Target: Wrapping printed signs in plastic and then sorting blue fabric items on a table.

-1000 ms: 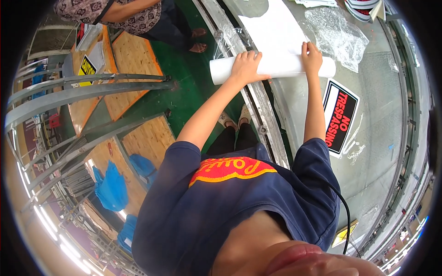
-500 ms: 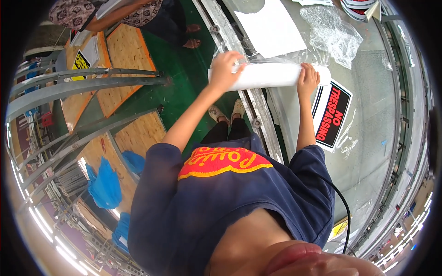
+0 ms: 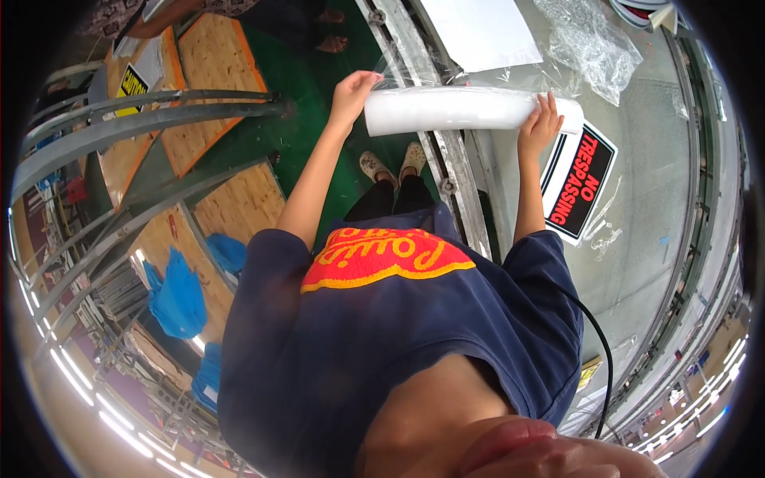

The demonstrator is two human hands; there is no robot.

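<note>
1. White and rolled up, the roll [image 3: 462, 111] is lying level between our two hands, held over the near edge of the counter [image 3: 661, 199].
2. We are gripping the roll's left end with our left hand [image 3: 351, 89], fingers curled around the end, out past the counter's edge and above the green floor [image 3: 307, 88].
3. We are pressing our right hand [image 3: 538, 127] against the roll near its right end, fingers spread up over its side and holding it.
4. Thin clear film [image 3: 414, 76] is trailing from the roll toward a flat white sheet [image 3: 482, 32] lying farther back on the counter.
5. A crumpled clear bag [image 3: 590, 48] is sitting to the right of that sheet, apart from the roll.
6. A sign [image 3: 578, 183] in black, red and white is lying flat on the counter just below our right hand, its upper corner tucked under the roll's right end.
7. We are standing tight against the counter's metal rail [image 3: 450, 183], shoes [image 3: 392, 163] showing on the floor beneath the roll.
8. Plywood boards [image 3: 215, 72] are lying on the floor to our left, with blue bags [image 3: 179, 291] nearer to us.
</note>
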